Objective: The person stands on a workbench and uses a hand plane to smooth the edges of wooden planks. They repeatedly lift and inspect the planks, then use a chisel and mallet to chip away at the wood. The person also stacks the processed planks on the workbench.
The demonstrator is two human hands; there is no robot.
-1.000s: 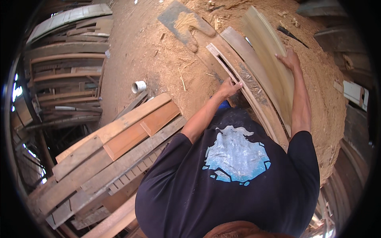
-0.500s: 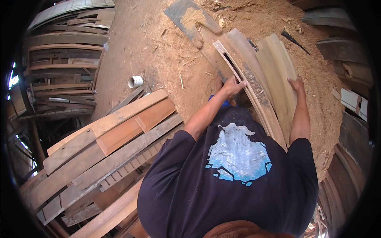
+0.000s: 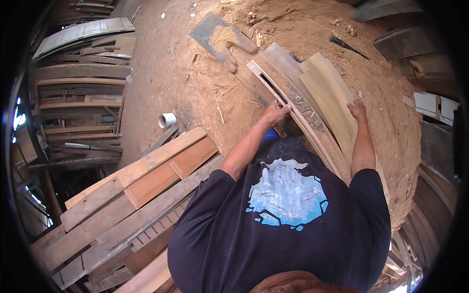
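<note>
The brown floor [image 3: 151, 68] is bare dirt on the left and covered by loose sawdust [image 3: 393, 129] on the right. A white cup [image 3: 167, 120] lies tipped on the dirt, and a dark, narrow tool [image 3: 349, 47] rests on the sawdust. A long plank [image 3: 249, 80], dark at its far end, carries a patch of sawdust there. Farther down, wood shavings [image 3: 299, 97] lie on it beside a slotted bar [image 3: 305, 123]; whether the bar's full length touches the plank is unclear.
</note>
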